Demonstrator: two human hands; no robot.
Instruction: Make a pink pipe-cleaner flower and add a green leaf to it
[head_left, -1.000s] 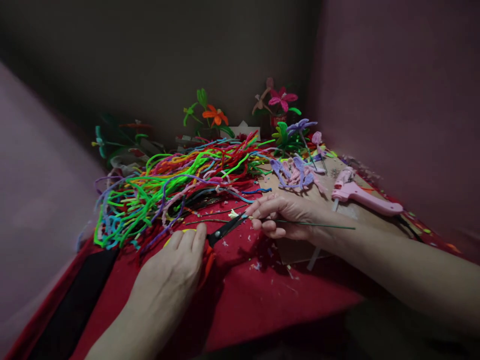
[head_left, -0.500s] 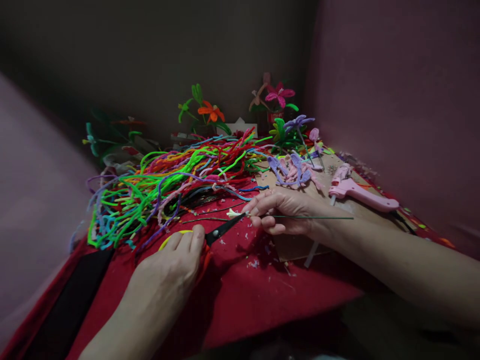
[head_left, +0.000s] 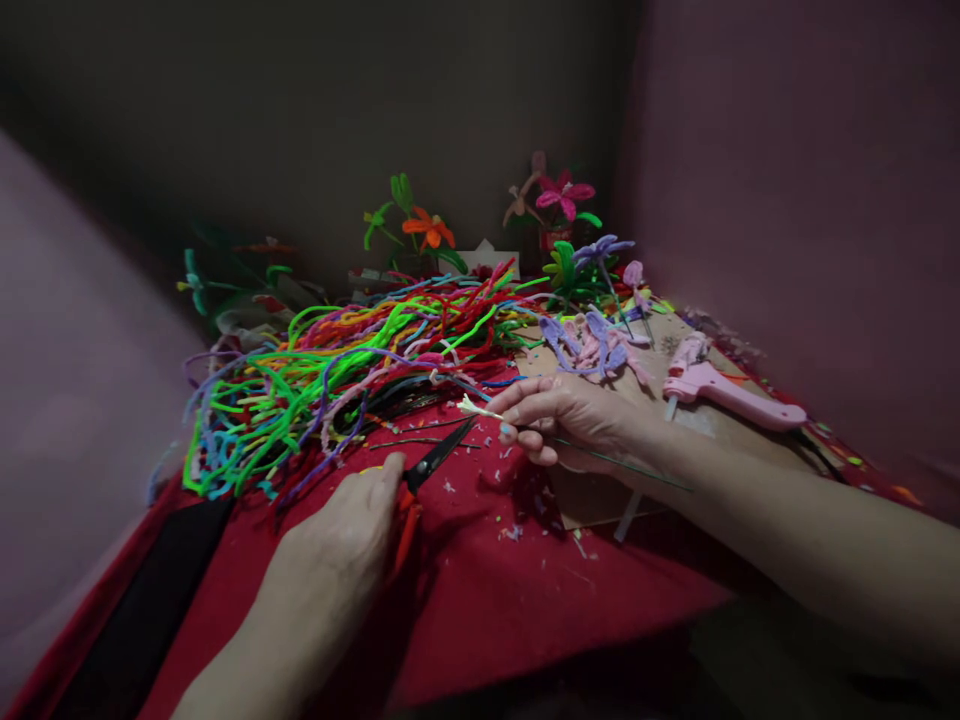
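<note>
My right hand pinches a thin green wire stem with a small white tip that sticks out to the left of my fingers. My left hand lies closed on the handles of a pair of scissors, whose dark blades point up and right toward the stem's tip. Both hands rest over a red cloth strewn with small cuttings.
A big heap of coloured pipe cleaners lies behind the hands. A pink glue gun rests on cardboard at the right, beside purple and pink petal pieces. Finished pipe-cleaner flowers stand at the back wall.
My right hand has lifted the stem's white tip up and away from the scissor blades. The scissors and my left hand have shifted slightly down and left.
</note>
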